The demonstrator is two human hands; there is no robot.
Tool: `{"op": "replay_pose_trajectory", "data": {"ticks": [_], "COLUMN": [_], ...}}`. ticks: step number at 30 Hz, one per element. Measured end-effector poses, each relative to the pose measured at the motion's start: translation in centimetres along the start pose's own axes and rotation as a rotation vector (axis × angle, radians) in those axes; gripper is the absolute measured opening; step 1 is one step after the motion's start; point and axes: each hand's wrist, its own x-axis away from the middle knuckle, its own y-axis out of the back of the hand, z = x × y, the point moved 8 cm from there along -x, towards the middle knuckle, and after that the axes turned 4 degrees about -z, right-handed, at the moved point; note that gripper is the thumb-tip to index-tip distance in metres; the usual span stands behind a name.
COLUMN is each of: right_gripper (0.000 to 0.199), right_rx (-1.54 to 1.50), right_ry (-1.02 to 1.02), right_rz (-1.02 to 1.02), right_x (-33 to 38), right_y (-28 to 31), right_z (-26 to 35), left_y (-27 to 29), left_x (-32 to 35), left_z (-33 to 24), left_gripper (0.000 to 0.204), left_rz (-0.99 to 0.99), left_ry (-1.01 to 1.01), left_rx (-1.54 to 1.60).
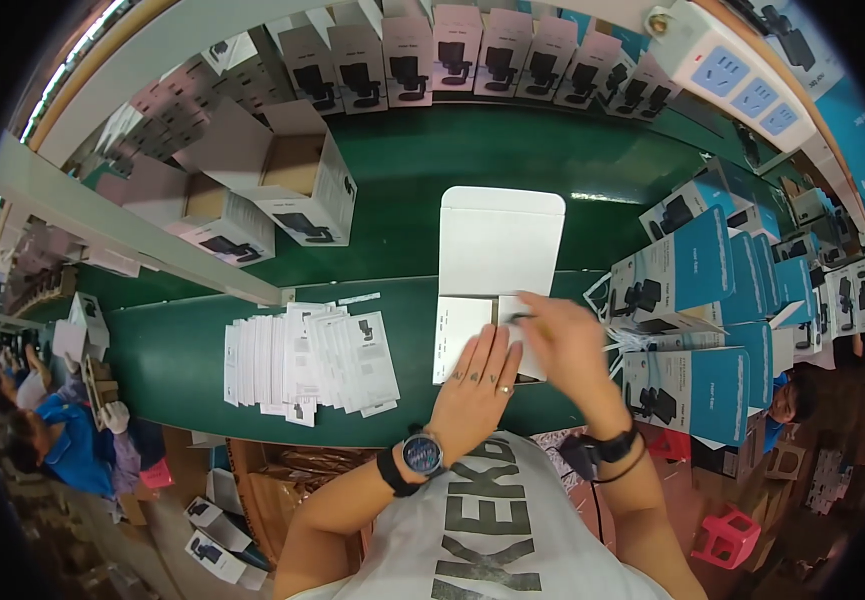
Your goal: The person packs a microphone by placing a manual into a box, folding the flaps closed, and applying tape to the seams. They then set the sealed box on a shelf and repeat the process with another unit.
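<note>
While both hands' fingers press flat on the white box (pixel 498 270), green table (pixel 413 170) holds leaflets (pixel 308 360).

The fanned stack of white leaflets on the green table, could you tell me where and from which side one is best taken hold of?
Probably the rightmost leaflet, which lies on top of the fanned stack of leaflets with its right edge free on the green table. Come from the right, where the left hand rests on the open white box, and pinch that bare edge.
</note>
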Motion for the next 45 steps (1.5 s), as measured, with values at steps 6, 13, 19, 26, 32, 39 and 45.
{"op": "replay_pose_trajectory", "data": {"ticks": [6, 13, 19, 26, 32, 39, 45], "right_gripper": [0.014, 0.014, 0.02, 0.037, 0.048, 0.023, 0.011], "right_rx": [-0.007, -0.064, -0.106, 0.019, -0.238, -1.047, -0.513], "right_ry": [0.119, 0.183, 0.199, -0.338, -0.412, -0.271, 0.2], "right_rz": [-0.049, -0.069, 0.088, -0.08, -0.211, 0.112, 0.126], "right_x": [-2.0, -1.8, -2.2, 2.4, 0.6, 2.9, 0.6], "right_y": [-5.1, -6.9, -7.7, 2.2, 4.0, 2.3, 4.1], "right_z": [4.3, 5.8, 6.0, -5.5, -12.3, -8.0, 3.0], "left_y": [0.0, -0.5, -1.3, 1.9, 1.8, 5.2, 3.2], "left_x": [1.9, 3.4, 3.4, 0.7, -0.8, -1.4, 1.0], "left_z": [-0.1, 0.8, 0.9, 1.4, 1.6, 2.9, 5.4], "left_gripper": [0.038, 0.033, 0.033, 0.07, 0.083, 0.061, 0.03], "left_rz": [-0.015, 0.086, 0.075, 0.043, 0.152, -0.032, -0.141], "left_ry": [-0.027, -0.02, 0.007, -0.063, -0.12, 0.082, 0.355], "left_rx": [-0.001, 0.066, 0.106, 0.058, 0.152, 0.415, 1.044]}}
